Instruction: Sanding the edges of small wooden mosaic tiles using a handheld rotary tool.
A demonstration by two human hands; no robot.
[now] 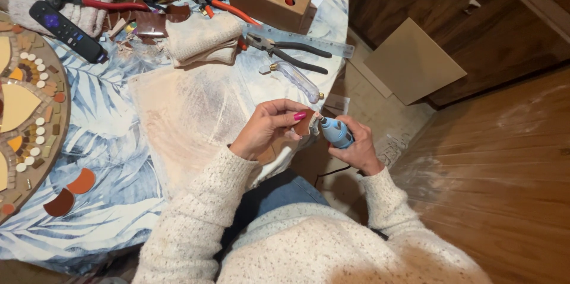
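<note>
2 hands worked at the table's near edge: the left hand had its grip clamped on 1 small brown tile piece, and the right hand had its grip closed around 1 blue rotary tool whose tip met that piece. The table wore a blue leaf-print cloth beside a dusty wooden floor, and carried 1 round mosaic, 1 black remote, 1 folded towel, 1 black-handled pliers and 2 loose curved tiles.
</note>
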